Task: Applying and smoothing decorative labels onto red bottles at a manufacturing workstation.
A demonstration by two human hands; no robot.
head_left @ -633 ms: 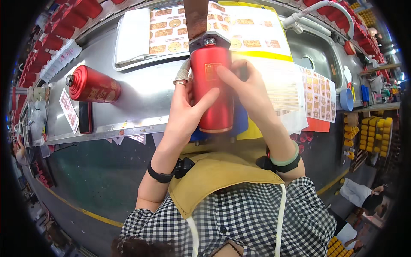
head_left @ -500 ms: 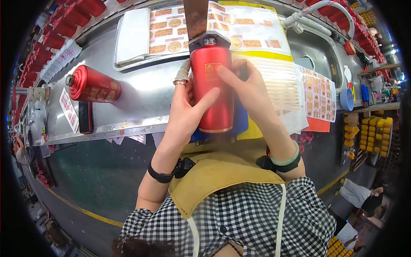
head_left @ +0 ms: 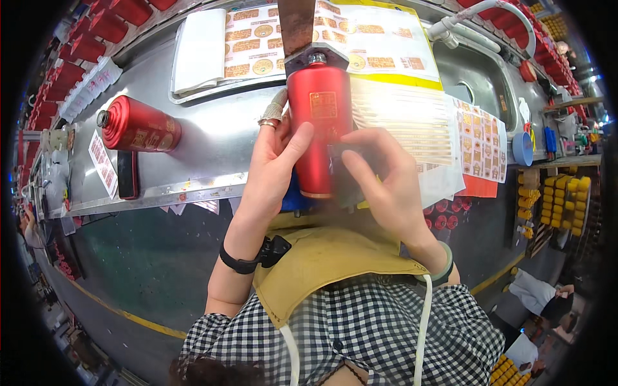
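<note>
A red metal cylinder with a square gold label lies lengthwise in front of me, its neck seated in a metal holder. My left hand grips its left side, thumb across the body. My right hand is at the cylinder's lower right and holds a dark flat piece against it. A second red cylinder lies on its side on the steel bench to the left.
Sheets of gold stickers and striped label sheets cover the bench beyond and to the right. A white tray sits at the back left. Rows of red cylinders line the far left. A dark flat bar lies near the front edge.
My right hand has slid down from the cylinder's upper right to its lower right, now pressing a dark piece there. My left hand keeps its grip.
</note>
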